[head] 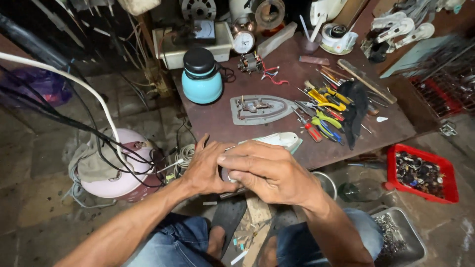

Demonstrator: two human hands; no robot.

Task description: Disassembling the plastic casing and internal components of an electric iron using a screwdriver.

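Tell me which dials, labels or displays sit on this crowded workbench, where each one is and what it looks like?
Alarm clock: back of the bench, round white face, copper-coloured case with bells on top.
Meter: left of the clock, on a cream box; small dark square body with a pale dial window.
Tape roll: back right, on a saucer; white round roll with a dark core.
No packages or signs are plain to see.
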